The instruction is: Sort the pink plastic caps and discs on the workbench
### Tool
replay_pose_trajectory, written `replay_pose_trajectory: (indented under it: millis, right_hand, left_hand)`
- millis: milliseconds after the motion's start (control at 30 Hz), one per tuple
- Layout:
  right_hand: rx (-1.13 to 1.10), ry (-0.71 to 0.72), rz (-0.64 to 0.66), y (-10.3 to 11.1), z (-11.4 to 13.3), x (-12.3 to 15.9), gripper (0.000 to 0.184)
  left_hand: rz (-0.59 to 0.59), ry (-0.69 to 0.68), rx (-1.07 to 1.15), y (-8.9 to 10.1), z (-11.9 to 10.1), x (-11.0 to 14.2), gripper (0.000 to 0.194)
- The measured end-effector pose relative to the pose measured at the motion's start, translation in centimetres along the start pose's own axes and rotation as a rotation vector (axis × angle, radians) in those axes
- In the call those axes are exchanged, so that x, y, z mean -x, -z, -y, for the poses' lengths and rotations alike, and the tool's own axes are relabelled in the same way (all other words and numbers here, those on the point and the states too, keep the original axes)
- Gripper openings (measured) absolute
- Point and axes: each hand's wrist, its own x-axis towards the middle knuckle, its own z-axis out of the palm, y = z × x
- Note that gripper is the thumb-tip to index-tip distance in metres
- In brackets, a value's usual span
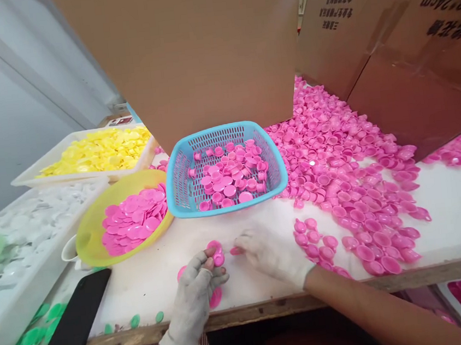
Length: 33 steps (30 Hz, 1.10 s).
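My left hand (194, 294), in a white glove with bare fingertips, pinches a small pink plastic cup-like piece (218, 257) above the white tabletop. Pink discs (215, 297) lie under and beside that hand. Just to the right, my gloved right hand (266, 254) has its fingertips closed on a small pink piece (235, 251), mostly hidden by the fingers. Beyond both hands, a blue basket (230, 210) holds many pink capped pieces (229, 190). Loose pink cups (312, 238) lie close to the right hand.
A yellow bowl (85, 240) of pink discs stands left of the basket. Trays of yellow pieces (100, 150) and white pieces (30, 226) lie further left. A black phone-like slab (78, 314) overhangs the wooden edge (265, 309). Cardboard boxes (209, 48) and a pink heap (326, 146) border the back and right.
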Motion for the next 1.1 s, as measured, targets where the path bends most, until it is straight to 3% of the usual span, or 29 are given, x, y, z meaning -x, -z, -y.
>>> replay_pose_trajectory:
  millis: [100,167,267,367,567,667,800,867,933,1033,1100]
  right_hand:
    - [-0.489,-0.286,-0.057,1.0,-0.5,2.4,0.018]
    - [-0.689,-0.398,-0.052,1.3,-0.3,3.5,0.017]
    - [-0.769,-0.440,-0.074,1.6,0.0,4.4,0.013]
    - [-0.792,-0.460,-0.099,2.1,0.2,5.0,0.010]
    - [-0.904,-0.501,-0.062,1.1,-0.4,5.6,0.009]
    - [-0.914,-0.580,-0.020,0.1,-1.2,5.5,0.005]
    - [-0.943,-0.661,0.045,-0.5,-1.9,4.7,0.003]
    - [-0.958,-0.708,0.095,-0.5,-1.9,4.1,0.004]
    - [-0.973,-0.746,0.143,-0.6,-1.7,3.5,0.005]
    - [-1.005,-0.763,0.213,-0.7,-1.4,3.0,0.006]
    - [-1.011,-0.765,0.257,-0.5,-1.2,2.7,0.007]
  left_hand:
    - [0.079,-0.021,-0.057,-1.7,1.2,-0.8,0.043]
    - [0.197,-0.052,-0.127,-3.2,1.7,-1.2,0.040]
    - [0.360,-0.113,-0.210,-5.1,2.1,-1.4,0.039]
    - [0.413,-0.135,-0.244,-6.1,2.1,-1.4,0.041]
    - [0.425,-0.097,-0.269,-6.0,3.3,-2.1,0.033]
    - [0.383,-0.094,-0.460,-6.0,3.8,-2.4,0.027]
    - [0.252,-0.375,-0.854,-5.7,3.1,-2.5,0.020]
    - [0.172,-0.466,-0.949,-5.3,2.6,-2.6,0.015]
    - [0.192,-0.376,-0.929,-4.7,2.3,-2.7,0.015]
    - [0.321,-0.075,-0.773,-4.1,2.6,-3.1,0.020]
    - [0.350,0.027,-0.684,-3.9,3.0,-3.4,0.022]
